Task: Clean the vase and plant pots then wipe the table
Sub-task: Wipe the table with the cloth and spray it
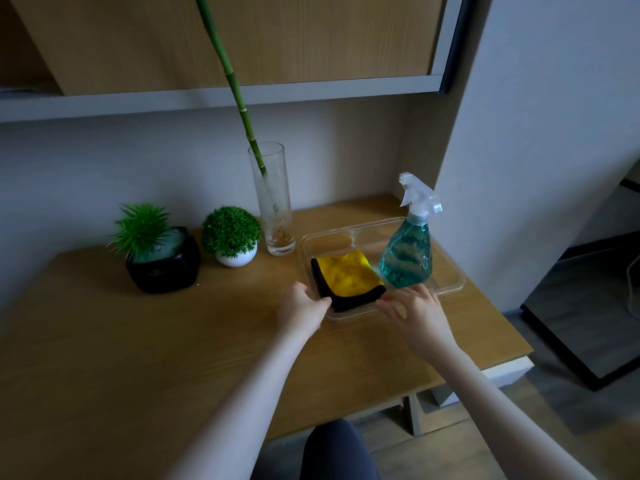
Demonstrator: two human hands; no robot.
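Resting folded, yellow cloth (346, 277), black-edged, in tray (450, 271)

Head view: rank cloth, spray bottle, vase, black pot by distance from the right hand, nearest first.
From the right hand:
1. Cloth, fingertips at its near edge, in the tray.
2. Spray bottle, just behind the hand, in the tray's right side.
3. Vase, behind the tray, to the left.
4. Black pot, far left on the table.
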